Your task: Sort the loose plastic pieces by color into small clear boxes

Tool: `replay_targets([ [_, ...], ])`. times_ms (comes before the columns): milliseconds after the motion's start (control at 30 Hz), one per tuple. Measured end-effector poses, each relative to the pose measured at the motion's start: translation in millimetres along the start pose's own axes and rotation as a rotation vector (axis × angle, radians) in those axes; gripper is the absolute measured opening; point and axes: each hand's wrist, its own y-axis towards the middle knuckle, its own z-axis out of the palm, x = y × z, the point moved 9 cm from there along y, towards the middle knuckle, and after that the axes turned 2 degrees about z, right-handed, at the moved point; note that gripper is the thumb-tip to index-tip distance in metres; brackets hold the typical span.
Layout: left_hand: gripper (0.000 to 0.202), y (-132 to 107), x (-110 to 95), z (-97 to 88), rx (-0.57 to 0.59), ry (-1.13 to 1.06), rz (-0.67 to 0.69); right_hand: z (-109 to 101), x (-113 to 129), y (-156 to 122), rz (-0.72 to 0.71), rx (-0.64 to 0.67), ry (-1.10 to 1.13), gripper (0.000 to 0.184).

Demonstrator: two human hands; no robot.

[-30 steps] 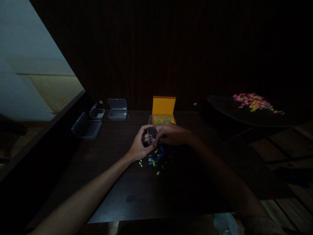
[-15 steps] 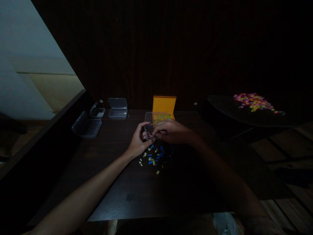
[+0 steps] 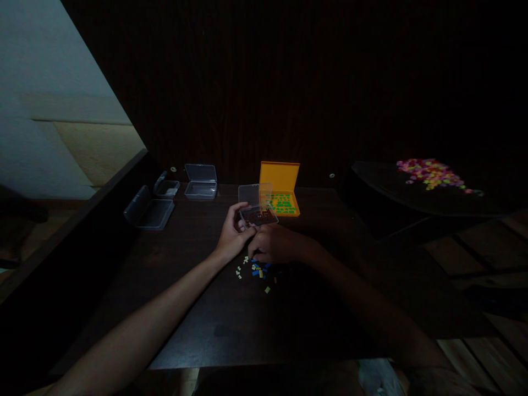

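My left hand (image 3: pixel 234 232) grips the near-left side of a clear plastic box (image 3: pixel 270 219), its transparent lid (image 3: pixel 249 193) standing open. Small dark brownish-red pieces lie inside the box. My right hand (image 3: pixel 270 243) is just in front of the box, its fingers bent down and drawn together at the pile; whatever is in the fingertips is hidden. Small building bricks (image 3: pixel 260 272), blue, yellow and cream, are scattered on the dark table below the right hand, which covers part of them.
An open orange case (image 3: pixel 297 212) with green pieces stands behind the clear box. Open clear boxes (image 3: pixel 201 191) stand at the left, near the table's side board (image 3: pixel 88 217). A colourful heap of small pieces (image 3: pixel 431 173) lies on a dark surface at the right.
My right hand has moved from over the clear box down toward the brick pile. The box's contents and the orange case now show more fully. My left hand still holds the box.
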Motion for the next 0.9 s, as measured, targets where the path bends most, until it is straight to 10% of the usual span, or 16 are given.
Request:
replay_targets([
  [900,0.058,-1.9,0.2,4.5,0.029,-0.034,-0.036,4.7,-2.5,-1.7,0.057,0.021,-0.076,0.014],
])
